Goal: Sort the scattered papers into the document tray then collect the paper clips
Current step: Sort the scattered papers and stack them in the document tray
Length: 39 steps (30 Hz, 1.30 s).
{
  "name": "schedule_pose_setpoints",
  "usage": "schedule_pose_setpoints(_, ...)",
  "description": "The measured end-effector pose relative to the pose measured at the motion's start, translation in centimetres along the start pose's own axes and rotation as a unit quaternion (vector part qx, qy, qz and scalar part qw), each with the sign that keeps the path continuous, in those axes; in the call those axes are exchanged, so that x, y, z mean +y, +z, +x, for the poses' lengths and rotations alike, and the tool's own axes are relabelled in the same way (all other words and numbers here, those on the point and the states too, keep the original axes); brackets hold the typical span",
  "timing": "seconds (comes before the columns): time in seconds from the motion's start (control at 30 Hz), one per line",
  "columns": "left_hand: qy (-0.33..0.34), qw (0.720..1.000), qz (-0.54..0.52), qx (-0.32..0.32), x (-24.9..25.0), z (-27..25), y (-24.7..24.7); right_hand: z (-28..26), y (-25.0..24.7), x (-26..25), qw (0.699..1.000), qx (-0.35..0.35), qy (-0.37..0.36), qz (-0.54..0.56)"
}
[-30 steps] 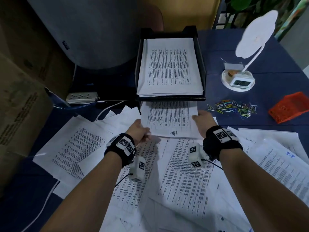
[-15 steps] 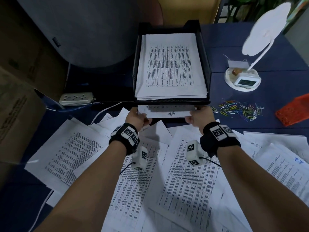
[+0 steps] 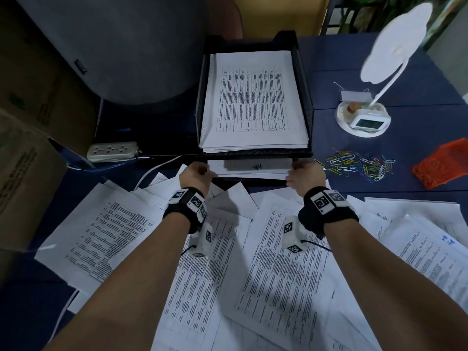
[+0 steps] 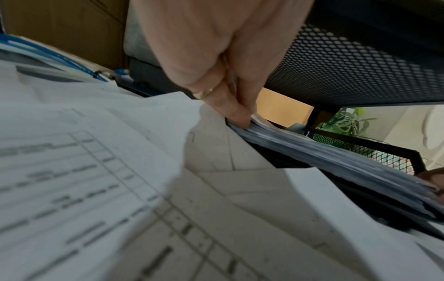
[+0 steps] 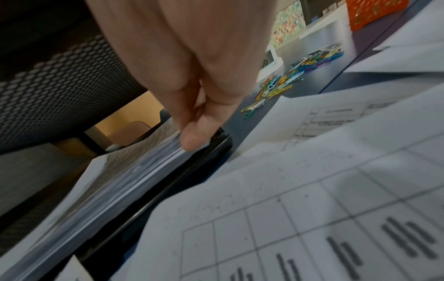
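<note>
A: What has changed around the document tray (image 3: pixel 302 97)?

B: A second ago the sheaf of papers (image 3: pixel 253 168) lay mostly outside the tray's lower tier; now only its near edge shows under the top tier. So this batch is nearly filed, while many loose sheets (image 3: pixel 278 262) remain in front of the tray.

A: How does the sheaf lie?

B: Flat, its long axis running into the tray, away from the person (the handwritten mark sits at the near end).

A: And the hands?

B: The left hand (image 3: pixel 195 174) pinches the sheaf's near-left corner, fingers pressed together; the right hand (image 3: pixel 305 173) pinches the near-right corner, thumb (image 5: pixel 194 138) on its edge.

A: The clips?

B: The paper clips (image 3: pixel 359 164) lie untouched, just right of the tray.
</note>
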State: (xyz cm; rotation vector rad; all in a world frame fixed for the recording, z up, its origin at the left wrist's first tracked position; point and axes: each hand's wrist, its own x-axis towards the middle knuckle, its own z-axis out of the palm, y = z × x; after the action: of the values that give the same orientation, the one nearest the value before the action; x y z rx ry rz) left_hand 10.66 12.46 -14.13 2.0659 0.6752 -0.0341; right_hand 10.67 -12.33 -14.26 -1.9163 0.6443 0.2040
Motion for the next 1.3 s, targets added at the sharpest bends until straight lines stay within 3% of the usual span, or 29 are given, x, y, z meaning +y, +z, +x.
schedule_pose_setpoints(0.17,0.048,0.998,0.027,-0.004,-0.9,-3.4,-0.4,-1.7,-2.1,1.8,0.996,0.000,-0.025,-0.090)
schedule_pose_setpoints(0.3,0.051,0.996,0.055,-0.050,-1.5,-6.6,0.2,-4.3,-4.0,3.4,0.998,0.022,-0.018,-0.054)
schedule_pose_setpoints(0.47,0.122,0.973,0.140,-0.137,-1.7,-10.6,2.3,-7.0,-7.6,6.2,0.994,0.040,-0.012,-0.103)
schedule_pose_setpoints(0.7,0.179,0.946,0.190,-0.193,-0.3,-16.0,6.1,-9.6,-13.2,10.8,0.985,0.076,0.005,-0.153)
schedule_pose_setpoints(1.03,0.181,0.917,0.200,-0.293,0.7,-22.0,13.0,-11.3,-19.2,15.7,0.968,0.069,0.053,-0.234)
schedule_pose_setpoints(1.1,0.182,0.914,0.229,-0.280,1.1,-22.5,14.2,-11.4,-20.3,16.4,0.953,0.081,0.081,-0.280)
schedule_pose_setpoints(1.2,0.164,0.918,0.261,-0.251,1.7,-23.3,15.6,-11.9,-22.4,17.8,0.924,0.132,0.187,-0.306)
schedule_pose_setpoints(1.3,0.118,0.932,0.224,-0.259,2.1,-24.0,16.8,-12.4,-23.7,19.2,0.905,0.132,0.273,-0.299)
